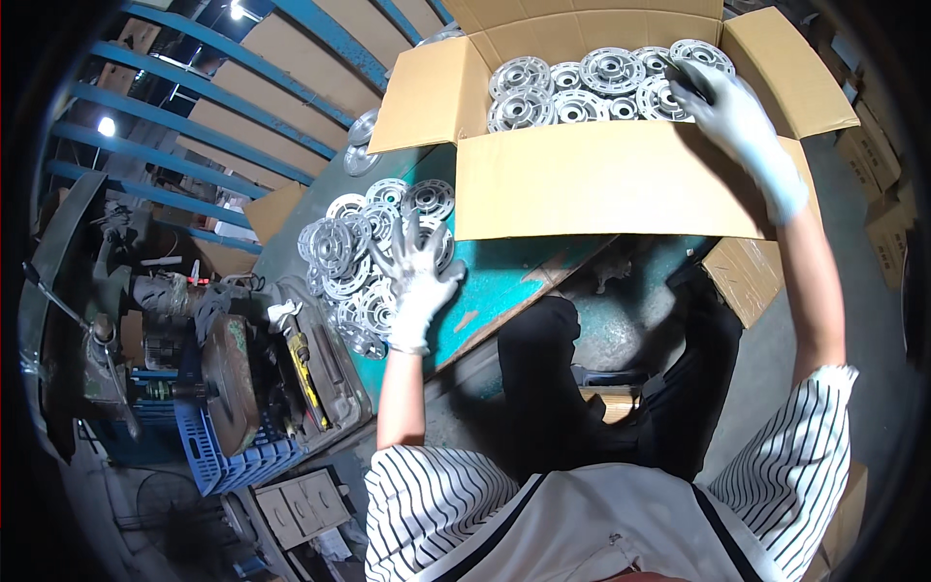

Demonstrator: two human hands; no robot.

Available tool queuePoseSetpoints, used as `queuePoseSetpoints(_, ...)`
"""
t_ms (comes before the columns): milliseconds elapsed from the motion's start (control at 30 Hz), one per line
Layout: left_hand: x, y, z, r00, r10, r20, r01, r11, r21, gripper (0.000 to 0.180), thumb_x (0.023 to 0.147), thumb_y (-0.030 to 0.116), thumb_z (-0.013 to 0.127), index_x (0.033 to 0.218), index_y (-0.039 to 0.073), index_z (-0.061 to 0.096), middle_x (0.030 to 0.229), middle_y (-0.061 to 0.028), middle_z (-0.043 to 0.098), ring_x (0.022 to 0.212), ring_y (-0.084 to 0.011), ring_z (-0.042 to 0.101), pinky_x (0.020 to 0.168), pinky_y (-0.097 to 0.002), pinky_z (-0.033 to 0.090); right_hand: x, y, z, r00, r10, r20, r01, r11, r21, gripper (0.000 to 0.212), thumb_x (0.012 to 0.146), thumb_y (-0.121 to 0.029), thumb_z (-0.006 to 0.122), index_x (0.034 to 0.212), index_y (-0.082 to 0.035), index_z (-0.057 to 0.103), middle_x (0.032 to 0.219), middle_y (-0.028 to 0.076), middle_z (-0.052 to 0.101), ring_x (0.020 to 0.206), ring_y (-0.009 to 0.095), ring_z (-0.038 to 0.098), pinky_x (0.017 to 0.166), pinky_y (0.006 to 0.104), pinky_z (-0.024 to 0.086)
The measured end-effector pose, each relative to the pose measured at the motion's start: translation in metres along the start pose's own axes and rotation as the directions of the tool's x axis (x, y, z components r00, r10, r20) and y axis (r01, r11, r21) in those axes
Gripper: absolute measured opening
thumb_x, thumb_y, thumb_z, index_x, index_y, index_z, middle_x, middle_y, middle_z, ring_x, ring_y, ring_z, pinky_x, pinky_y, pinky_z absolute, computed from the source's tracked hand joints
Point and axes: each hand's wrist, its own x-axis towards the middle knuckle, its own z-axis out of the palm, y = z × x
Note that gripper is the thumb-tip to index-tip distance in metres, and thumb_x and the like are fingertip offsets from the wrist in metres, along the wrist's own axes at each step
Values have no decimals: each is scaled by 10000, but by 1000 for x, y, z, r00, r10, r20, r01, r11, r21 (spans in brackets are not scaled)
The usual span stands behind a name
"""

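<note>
My left hand (417, 286), in a white glove with grey fingertips, lies with spread fingers on the right side of a heap of round silver metal flanges (333, 244). It is open, and no flange is lifted in it. My right hand (722, 109), gloved the same way, reaches over the near wall of an open cardboard box (601, 179). Its fingers look stretched out and apart above the flanges (612, 71) at the box's right side. Nothing shows held in them, though the hand partly covers the parts below. Flanges of larger and smaller size sit side by side in the box.
The heap and box rest on a worn green tabletop (485, 301). A blue slatted rail (223, 126) runs behind at left. A grey tool case (339, 388), a blue plastic basket (208, 451) and machinery stand at left. More cartons (868, 165) are at far right.
</note>
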Motion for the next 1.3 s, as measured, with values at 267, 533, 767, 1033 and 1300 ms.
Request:
queuePoseSetpoints(267,-53,76,-2,991,38,128,-6,970,-244,591,708,348,731,1263,221,573,1393,-173,412,1344,-396,292,1093,-626,87,76,28,53,824,74,562,221,871,-439,453,774,-128,626,1217,-78,544,1089,199,640,1003,347,619,854,417,495)
queuePoseSetpoints(533,-74,128,-4,993,103,60,-58,857,-512,582,726,304,739,1266,178,561,1401,-161,401,1325,-399,318,1084,-610,134,73,37,65,903,190,386,-70,950,-305,568,708,-252,717,1232,-96,563,1069,191,654,1002,316,629,864,391,493)
queuePoseSetpoints(767,-69,150,-35,990,122,-73,-129,551,-825,566,757,150,704,1279,53,509,1361,-188,434,1297,-402,368,1085,-491,269,17,22,14,939,269,216,-330,518,789,376,870,-222,636,1176,-9,589,1058,77,654,886,150,615,785,293,491)
queuePoseSetpoints(1033,-67,193,-47,967,-51,248,197,-461,-865,641,923,375,488,1402,-11,308,1394,-126,414,1266,-269,421,1057,-359,352,-184,-88,23,884,-185,429,-445,-56,894,312,963,-243,506,1141,-3,593,1000,30,637,843,48,585,649,220,498)
queuePoseSetpoints(1300,-93,205,-63,926,-48,375,372,-60,-926,491,932,402,502,1195,-13,480,1068,-107,608,937,-225,588,759,-360,486,-247,-93,53,819,363,445,-493,48,869,330,889,-97,589,1185,47,558,1062,91,648,648,46,551,547,181,430)
